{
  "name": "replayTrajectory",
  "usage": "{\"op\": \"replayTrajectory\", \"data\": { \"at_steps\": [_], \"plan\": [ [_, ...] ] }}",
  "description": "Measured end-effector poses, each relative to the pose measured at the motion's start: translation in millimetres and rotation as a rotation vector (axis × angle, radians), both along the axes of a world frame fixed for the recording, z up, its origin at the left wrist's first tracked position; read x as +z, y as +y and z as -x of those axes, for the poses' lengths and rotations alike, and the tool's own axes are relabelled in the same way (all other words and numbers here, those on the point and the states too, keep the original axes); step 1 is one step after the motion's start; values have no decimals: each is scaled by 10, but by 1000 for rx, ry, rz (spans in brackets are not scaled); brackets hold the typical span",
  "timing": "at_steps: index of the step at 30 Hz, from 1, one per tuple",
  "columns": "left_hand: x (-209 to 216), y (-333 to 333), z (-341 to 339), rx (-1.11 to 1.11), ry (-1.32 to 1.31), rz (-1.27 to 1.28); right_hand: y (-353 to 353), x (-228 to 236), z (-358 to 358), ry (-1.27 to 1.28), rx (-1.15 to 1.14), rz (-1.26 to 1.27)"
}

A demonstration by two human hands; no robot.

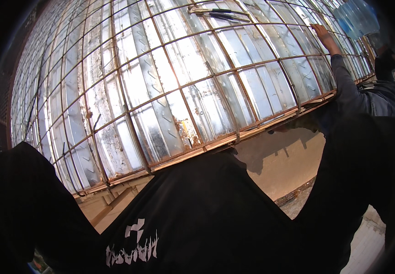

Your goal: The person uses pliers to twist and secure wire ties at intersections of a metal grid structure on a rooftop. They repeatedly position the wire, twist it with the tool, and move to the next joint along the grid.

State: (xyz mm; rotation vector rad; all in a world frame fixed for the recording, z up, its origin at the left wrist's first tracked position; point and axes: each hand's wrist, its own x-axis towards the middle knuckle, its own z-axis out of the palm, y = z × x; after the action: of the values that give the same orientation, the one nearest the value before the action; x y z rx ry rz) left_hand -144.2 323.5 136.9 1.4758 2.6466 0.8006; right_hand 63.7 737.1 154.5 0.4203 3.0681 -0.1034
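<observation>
Neither my left hand nor my right hand shows in view. My black shirt (206,214) fills the lower middle, with dark-clothed limbs on both sides whose ends I cannot make out. In front of me lies a grid of rusty steel bars (179,86) over shiny corrugated metal sheets (261,91). Pincers with black handles (225,18) rest on the grid near the top. At the right, another person's hand (326,41) reaches onto the bars from a dark grey sleeve (347,80).
A wooden strip (225,140) runs along the near edge of the sheets. Below it is a tan surface (284,160) with shadows. A clear blue plastic bottle (356,19) is at the upper right, near the other person. Short wire ends stick up at the left.
</observation>
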Motion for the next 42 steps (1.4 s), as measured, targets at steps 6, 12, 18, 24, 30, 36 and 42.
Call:
{"op": "replayTrajectory", "data": {
  "at_steps": [6,12,18,24,30,36,42],
  "plan": [
    [-10,11,94,36,28,29,15,210,118,208,30,43],
    [-98,-24,253,45,41,21,-87,893,-346,998,192,477],
    [-87,-509,497,141,81,22,-159,647,-1207,1627,338,658],
    [-137,-1603,1324,329,165,30,-232,-735,-1738,1766,-550,580],
    [-1401,-3395,2536,566,324,216,-567,-1579,-1497,1785,-796,805],
    [-1866,-2554,1600,724,289,679,-514,-1261,-1215,1483,-601,688],
    [-1768,-2604,1407,780,417,830,-690,-1338,-789,999,-430,572]
  ]
}}
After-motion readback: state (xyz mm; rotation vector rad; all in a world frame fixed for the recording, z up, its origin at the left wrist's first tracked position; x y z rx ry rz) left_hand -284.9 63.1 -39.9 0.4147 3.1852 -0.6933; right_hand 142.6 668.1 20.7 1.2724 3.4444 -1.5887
